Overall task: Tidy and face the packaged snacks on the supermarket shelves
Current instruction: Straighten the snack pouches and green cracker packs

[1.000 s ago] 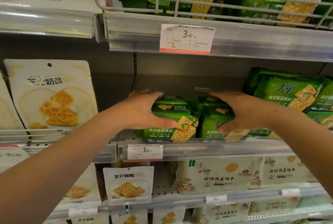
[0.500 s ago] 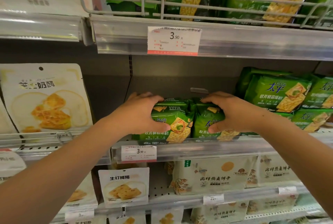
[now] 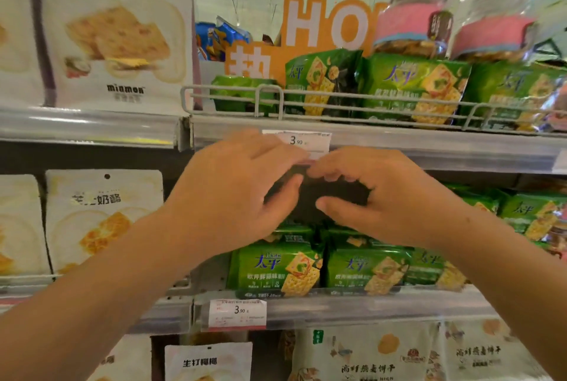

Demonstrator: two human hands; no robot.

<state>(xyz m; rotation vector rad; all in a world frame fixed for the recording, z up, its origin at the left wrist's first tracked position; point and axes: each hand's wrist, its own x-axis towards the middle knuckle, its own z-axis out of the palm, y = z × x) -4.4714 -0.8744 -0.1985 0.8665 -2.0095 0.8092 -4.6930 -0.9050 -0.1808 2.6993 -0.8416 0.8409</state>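
Two green cracker packs point(image 3: 276, 267) point(image 3: 365, 270) stand side by side, facing out, at the front of the middle shelf. Above them my left hand point(image 3: 239, 196) and my right hand point(image 3: 380, 199) hover close together in the air, in front of the upper shelf's edge. Neither hand holds anything. The left fingers are relaxed and the right fingers loosely curled, their tips near a 3.90 price tag point(image 3: 296, 141). Both hands are motion-blurred. More green packs point(image 3: 414, 86) stand on the upper shelf behind a wire rail point(image 3: 267, 98).
White cracker pouches point(image 3: 104, 221) hang at the left, with larger ones point(image 3: 119, 30) above. Jars point(image 3: 411, 18) and an orange sign point(image 3: 322, 21) top the upper shelf. More green packs point(image 3: 527, 215) sit at the right, and beige bags point(image 3: 368, 359) fill the shelf below.
Both hands have let go of the two green packs and risen to the upper shelf's edge. The view has tilted up, showing the top shelf.
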